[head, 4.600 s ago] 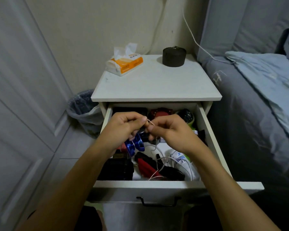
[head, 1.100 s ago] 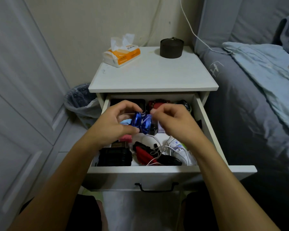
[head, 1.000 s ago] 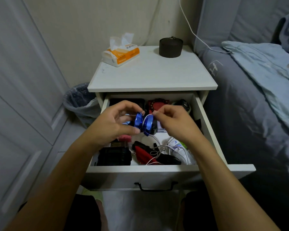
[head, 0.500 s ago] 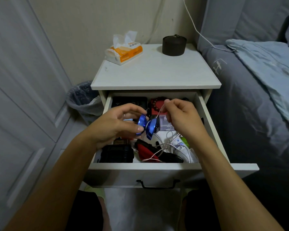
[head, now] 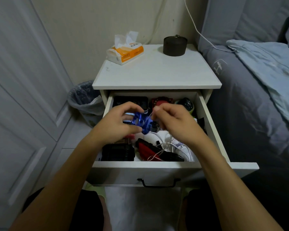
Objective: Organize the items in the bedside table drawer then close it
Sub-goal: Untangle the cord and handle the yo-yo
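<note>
The white bedside table drawer (head: 147,170) stands pulled out, full of items. Above its middle my left hand (head: 117,122) grips a shiny blue yo-yo (head: 143,121), blurred by motion. My right hand (head: 172,120) pinches the yo-yo's white string (head: 150,116) just right of it. The string trails down into the drawer, where a white strand (head: 158,153) lies loose. Inside lie a black case (head: 118,152) at front left, a red-and-black object (head: 150,150) in front, white packets (head: 178,145) at right, a black box (head: 130,100) and a red item (head: 160,101) at the back.
On the table top (head: 157,72) sit an orange tissue pack (head: 125,50) and a dark round container (head: 174,45). A lined waste bin (head: 84,100) stands left of the table, a bed with grey-blue bedding (head: 257,80) right. White closet doors (head: 20,97) fill the left.
Both hands have stayed over the drawer working the string round the blue yo-yo. Since half a second ago my right hand has dropped lower and closer to the yo-yo.
</note>
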{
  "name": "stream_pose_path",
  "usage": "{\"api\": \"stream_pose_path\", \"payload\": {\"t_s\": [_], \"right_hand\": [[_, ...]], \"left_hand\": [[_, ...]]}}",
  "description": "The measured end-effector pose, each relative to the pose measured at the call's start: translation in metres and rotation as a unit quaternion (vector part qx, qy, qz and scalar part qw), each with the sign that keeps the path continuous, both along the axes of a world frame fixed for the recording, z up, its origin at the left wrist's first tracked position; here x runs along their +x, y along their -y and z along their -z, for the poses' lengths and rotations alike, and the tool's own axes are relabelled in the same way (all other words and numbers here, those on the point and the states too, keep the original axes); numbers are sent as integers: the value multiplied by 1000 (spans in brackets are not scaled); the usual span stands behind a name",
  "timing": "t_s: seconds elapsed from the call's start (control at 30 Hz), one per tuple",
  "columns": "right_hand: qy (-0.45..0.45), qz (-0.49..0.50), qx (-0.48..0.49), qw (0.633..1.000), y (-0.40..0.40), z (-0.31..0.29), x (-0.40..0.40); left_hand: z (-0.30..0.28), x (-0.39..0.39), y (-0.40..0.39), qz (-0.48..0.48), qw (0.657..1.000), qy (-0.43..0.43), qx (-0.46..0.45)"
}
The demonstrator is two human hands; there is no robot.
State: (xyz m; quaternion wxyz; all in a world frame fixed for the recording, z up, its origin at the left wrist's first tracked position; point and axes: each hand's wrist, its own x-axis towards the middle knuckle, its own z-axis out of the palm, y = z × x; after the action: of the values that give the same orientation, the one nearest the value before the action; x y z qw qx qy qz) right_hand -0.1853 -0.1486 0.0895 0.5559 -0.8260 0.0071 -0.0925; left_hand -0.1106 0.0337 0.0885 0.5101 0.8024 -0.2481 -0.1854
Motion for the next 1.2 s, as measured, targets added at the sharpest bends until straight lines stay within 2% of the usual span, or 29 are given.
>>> {"api": "stream_pose_path", "payload": {"t_s": [0.07,0.13,0.2,0.27,0.33,0.4,0.47,0.53,0.63,0.73,0.83,0.93,1.07,1.13,1.2], "right_hand": [[16,77,-33,996,6,7,5],[-4,112,-99,989,10,14,9],[-60,80,-154,983,11,17,10],[-135,-5,-188,973,8,15,6],[-185,-84,-200,959,2,12,-1],[-167,-101,-164,967,-3,8,-5],[-94,-44,-86,991,-4,3,-5],[-34,29,-40,998,3,2,-2],[-51,62,-122,989,12,8,-1],[-114,-20,-190,975,7,14,-4],[-144,-96,-169,970,-3,12,-9],[-111,-76,-56,989,-5,4,-11],[-53,49,-22,997,6,4,-6],[-67,58,-50,995,9,9,-4],[-99,19,-85,991,7,12,-3]], "left_hand": [[-2,-3,-1,31,997,-66,-40],[-2,-2,-4,39,987,-102,-113],[-2,-2,-5,24,973,-134,-185],[-3,-1,-4,-15,968,-131,-214],[-2,-1,-3,-47,978,-79,-188],[-1,0,-2,-41,992,-20,-122],[-1,-1,-3,-4,998,-16,-57],[-2,-2,-4,30,997,-61,-38],[-3,-6,-8,40,982,-133,-130],[-3,-9,-8,-16,961,-164,-224],[-2,-11,-4,-71,983,-61,-156],[-2,-13,-2,-52,994,-23,-97],[-4,-11,-10,18,992,-85,-90],[-5,-9,-13,44,981,-130,-135],[-6,-9,-13,31,964,-171,-202]]}}
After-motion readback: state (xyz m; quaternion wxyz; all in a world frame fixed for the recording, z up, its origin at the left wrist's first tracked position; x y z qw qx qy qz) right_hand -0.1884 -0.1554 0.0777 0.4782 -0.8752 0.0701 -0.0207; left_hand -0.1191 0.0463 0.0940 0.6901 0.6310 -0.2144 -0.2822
